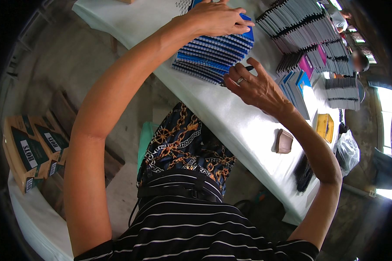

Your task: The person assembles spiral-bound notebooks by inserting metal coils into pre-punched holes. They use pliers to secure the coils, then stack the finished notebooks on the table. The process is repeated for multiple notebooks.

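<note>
- We count one stack of blue spiral-bound notebooks near the desk's near edge, toward its far end.
- We count three further rows of dark notebooks fanned along the far edge, one yellow box, one small brown block and one black comb-binding strip.
- Our left hand lies flat on the stack's top, fingers spread and pressing down.
- Our right hand, wearing a ring, pinches a black pen between thumb and fingers just beside the stack's lower corner.
- White desk surface lies bare between the stack and the brown block along the near edge.
- Cardboard boxes stand well apart, on another surface at our left.
</note>
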`<act>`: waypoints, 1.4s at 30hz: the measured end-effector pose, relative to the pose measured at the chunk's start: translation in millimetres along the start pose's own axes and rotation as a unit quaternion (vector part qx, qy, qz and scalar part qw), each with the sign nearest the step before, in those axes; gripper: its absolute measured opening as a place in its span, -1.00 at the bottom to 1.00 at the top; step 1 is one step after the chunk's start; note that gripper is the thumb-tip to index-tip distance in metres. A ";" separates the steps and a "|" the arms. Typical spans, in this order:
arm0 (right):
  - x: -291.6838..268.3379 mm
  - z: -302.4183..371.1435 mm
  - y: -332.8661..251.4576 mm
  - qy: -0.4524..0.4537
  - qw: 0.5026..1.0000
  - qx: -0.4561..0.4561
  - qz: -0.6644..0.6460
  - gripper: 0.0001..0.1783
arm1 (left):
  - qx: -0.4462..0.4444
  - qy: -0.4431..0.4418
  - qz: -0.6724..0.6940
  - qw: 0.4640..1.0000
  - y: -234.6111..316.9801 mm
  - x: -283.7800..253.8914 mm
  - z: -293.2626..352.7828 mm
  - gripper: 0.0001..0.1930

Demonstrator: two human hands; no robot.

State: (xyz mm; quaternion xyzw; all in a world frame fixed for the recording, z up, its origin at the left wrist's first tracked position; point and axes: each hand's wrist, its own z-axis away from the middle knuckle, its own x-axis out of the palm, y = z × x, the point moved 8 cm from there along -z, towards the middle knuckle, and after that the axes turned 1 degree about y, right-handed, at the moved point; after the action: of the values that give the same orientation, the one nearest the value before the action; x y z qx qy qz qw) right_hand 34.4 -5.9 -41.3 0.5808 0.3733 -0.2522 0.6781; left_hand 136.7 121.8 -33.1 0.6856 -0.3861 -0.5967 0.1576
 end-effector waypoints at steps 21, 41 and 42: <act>-13.0 8.2 26.0 -0.092 0.986 0.121 -0.070 -0.67 | -0.037 -0.026 -0.026 0.999 5.8 -4.4 7.0 -0.56; 7.7 2.7 13.1 0.001 1.000 -0.014 -0.025 -0.79 | -0.009 -0.041 0.023 0.999 3.2 3.5 -1.4 -0.57; 9.4 1.5 12.0 -0.011 0.999 0.001 -0.036 -0.83 | -0.010 -0.038 0.033 0.999 5.9 3.7 -2.2 -0.58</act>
State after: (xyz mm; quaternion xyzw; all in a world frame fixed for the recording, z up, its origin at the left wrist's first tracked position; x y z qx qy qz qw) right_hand 49.6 -4.1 -41.6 0.5645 0.3858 -0.2831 0.6725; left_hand 136.7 114.8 -31.2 0.6480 -0.4078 -0.6206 0.1695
